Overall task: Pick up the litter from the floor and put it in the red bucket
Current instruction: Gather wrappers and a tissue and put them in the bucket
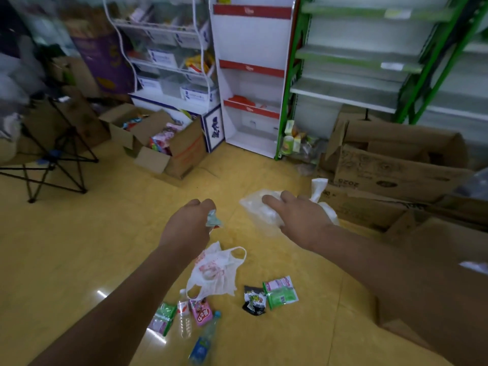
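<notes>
Both arms forward — left hand (188,223) curled, right hand (298,215) flatter

One head-worn wide-angle camera looks forward and down at the nearby floor (79,247).

On the floor (79,247) lie a plastic bag (215,273), a black wrapper (254,301) and a blue bottle (203,339).

The setting is a small retail shop. Indicators: green-framed shelving (343,92) with price-label strips on the shelf edges, a white and red display stand (250,70), a wire rack (169,59) holding boxed goods, an open cardboard box (184,151) of packaged snacks, and emptied cartons (390,165) on the yellow floor (105,233).
</notes>
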